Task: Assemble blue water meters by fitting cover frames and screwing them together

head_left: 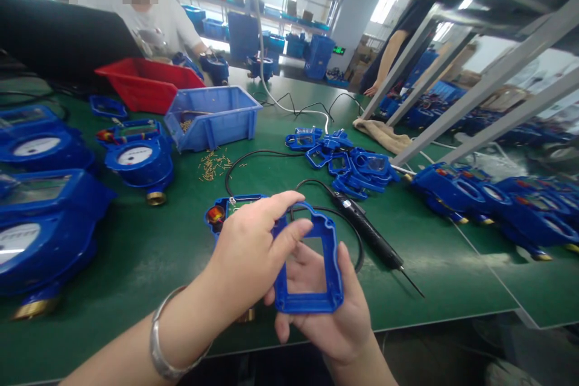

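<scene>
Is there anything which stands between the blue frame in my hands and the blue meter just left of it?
Yes, your left hand: in this view it overlaps the blue frame and covers most of the blue meter. Nothing else shows between them, but the hand hides part of that space.

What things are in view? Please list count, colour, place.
Table: one, green, underneath
Frame: one, blue, centre foreground
Screwdriver: one, black, right of frame
Covers: several, blue, behind screwdriver
Meters: many, blue, around table
Bins: two, red, light blue, rear left
Screws: many, brass, before bins
Cables: several, black and white, centre
Cloth: one, beige, rear right
Stand: one, grey, right
Shelf boxes: many, blue, background
People: two, white, dark sleeves, background
Bracelet: one, silver, left wrist
Left hand: one, bare, frame's left
Right hand: one, bare, beneath frame
</scene>
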Action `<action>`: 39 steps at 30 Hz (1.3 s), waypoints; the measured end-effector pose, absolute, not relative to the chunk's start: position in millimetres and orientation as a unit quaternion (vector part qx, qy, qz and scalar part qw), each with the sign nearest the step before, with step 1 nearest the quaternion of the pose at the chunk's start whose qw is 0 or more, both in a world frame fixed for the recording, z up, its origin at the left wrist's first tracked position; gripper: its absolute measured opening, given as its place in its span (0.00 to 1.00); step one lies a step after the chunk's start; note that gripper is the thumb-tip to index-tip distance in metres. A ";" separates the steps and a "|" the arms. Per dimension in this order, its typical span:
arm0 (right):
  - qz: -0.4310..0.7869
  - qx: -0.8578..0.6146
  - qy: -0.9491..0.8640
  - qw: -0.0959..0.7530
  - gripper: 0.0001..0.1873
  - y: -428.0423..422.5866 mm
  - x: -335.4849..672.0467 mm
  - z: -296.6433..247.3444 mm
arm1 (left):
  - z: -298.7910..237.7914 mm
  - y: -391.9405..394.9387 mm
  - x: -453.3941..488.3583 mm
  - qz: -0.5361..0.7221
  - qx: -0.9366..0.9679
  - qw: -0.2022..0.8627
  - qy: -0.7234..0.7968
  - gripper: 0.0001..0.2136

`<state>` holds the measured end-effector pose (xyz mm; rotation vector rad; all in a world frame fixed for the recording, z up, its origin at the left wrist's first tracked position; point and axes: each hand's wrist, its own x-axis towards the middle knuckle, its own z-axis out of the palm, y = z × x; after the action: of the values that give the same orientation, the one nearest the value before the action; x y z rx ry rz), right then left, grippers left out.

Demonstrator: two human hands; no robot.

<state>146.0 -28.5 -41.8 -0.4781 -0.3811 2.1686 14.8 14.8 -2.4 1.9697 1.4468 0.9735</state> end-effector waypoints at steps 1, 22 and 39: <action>0.860 -0.207 -0.161 0.437 0.30 -29.4 145.3 -41.4 | -3.5 13.1 15.8 0.338 0.735 0.241 0.536 0.22; 0.380 -0.458 -0.721 0.354 0.32 43.9 137.4 -17.8 | -94.9 52.1 -65.3 0.551 0.256 0.581 0.541 0.25; 0.273 -0.432 -0.847 0.147 0.34 70.0 101.7 -18.7 | -101.9 43.3 -63.0 0.527 0.182 0.723 0.407 0.24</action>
<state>101.7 70.0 -18.7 -1.2432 -2.4380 0.7852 -63.0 43.3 -101.9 0.4028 0.8981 1.1638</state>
